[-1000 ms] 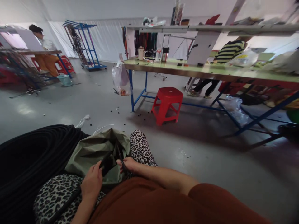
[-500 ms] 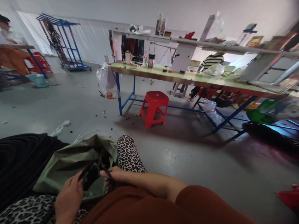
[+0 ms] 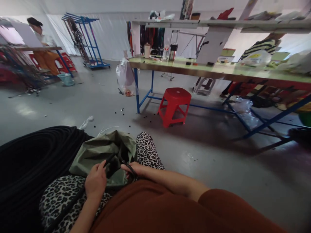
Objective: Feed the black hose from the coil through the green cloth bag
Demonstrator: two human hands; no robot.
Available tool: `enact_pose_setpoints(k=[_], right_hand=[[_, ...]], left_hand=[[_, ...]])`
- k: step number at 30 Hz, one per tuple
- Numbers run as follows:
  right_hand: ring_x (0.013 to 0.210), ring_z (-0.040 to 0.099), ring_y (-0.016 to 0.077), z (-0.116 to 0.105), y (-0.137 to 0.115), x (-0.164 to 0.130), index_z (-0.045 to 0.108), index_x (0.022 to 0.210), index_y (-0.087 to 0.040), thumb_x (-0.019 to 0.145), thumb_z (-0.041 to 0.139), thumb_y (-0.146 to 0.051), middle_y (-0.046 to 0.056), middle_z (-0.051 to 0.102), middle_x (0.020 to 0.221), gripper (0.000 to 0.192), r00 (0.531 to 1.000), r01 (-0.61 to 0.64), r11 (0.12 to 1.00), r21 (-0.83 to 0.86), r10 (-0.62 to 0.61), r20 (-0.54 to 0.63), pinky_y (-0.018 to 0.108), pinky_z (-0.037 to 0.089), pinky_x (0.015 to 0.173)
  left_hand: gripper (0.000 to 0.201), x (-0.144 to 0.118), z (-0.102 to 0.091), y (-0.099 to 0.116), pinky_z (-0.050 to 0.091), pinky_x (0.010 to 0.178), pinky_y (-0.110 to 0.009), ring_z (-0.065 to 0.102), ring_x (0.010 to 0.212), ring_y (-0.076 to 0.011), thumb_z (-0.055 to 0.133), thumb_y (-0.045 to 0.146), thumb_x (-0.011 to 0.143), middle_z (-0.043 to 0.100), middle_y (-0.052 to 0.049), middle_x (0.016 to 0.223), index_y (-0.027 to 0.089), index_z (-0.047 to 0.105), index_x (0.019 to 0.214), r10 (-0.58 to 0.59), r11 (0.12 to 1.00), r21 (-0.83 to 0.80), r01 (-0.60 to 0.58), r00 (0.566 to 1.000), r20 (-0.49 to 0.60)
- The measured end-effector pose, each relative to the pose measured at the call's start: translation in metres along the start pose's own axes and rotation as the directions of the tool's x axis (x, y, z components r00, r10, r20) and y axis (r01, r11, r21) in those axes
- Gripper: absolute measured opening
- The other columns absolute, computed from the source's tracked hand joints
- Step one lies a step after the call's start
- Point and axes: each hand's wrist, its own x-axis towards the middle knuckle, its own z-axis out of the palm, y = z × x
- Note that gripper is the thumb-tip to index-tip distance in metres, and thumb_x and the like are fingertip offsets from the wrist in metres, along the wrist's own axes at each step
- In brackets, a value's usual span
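Here, a thin black cable (image 3: 110, 159) is gripped by the left hand (image 3: 95, 182) and right hand (image 3: 133, 169) over the green bag (image 3: 97, 152) on the lap; the black coil (image 3: 31, 158) beside looks largely unprocessed.

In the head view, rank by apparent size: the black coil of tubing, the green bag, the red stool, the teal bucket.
1. Black coil of tubing, largest, though it lies nearest the camera.
2. Green bag.
3. Red stool, farther off, so its true size against the bag is unsure.
4. Teal bucket, smallest and farthest.
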Motion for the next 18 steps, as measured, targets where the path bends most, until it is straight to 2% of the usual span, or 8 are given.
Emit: enact_pose_setpoints(k=[4, 10, 18], right_hand=[[0.043, 0.053, 0.0071, 0.0, -0.005, -0.007, 0.055, 0.071, -0.012, 0.094, 0.06, -0.041, -0.003, 0.055, 0.055, 0.038, 0.999, 0.014, 0.999, -0.046, -0.013, 0.029, 0.016, 0.04, 0.043], [0.043, 0.052, 0.0073, 0.001, -0.004, -0.002, 0.054, 0.066, -0.013, 0.094, 0.06, -0.037, -0.004, 0.054, 0.053, 0.038, 0.999, 0.02, 0.997, -0.07, -0.018, 0.036, 0.017, 0.041, 0.048], [0.045, 0.051, 0.0088, -0.001, 0.003, 0.007, 0.056, 0.064, -0.012, 0.092, 0.061, -0.045, -0.001, 0.054, 0.051, 0.043, 0.997, 0.066, 0.98, -0.187, -0.059, 0.044, 0.019, 0.037, 0.048]], left_hand=[[0.036, -0.001, 0.002, -0.002, 0.049, 0.077, -0.03, 0.062, 0.09, -0.0199, 0.041, 0.022, 0.092, 0.066, -0.01, 0.105, 0.017, 0.065, 0.119, 0.004, 1.0, 0.009, -0.004, 1.0, -0.007], [0.036, -0.004, 0.006, -0.002, 0.048, 0.075, -0.029, 0.062, 0.086, -0.0184, 0.04, 0.022, 0.094, 0.066, -0.009, 0.107, 0.017, 0.065, 0.12, 0.034, 0.998, 0.049, -0.035, 0.999, 0.019], [0.035, -0.011, 0.011, -0.001, 0.047, 0.076, -0.028, 0.062, 0.084, -0.0171, 0.044, 0.021, 0.092, 0.067, -0.009, 0.105, 0.018, 0.066, 0.119, 0.076, 0.994, 0.084, -0.075, 0.997, -0.001]])
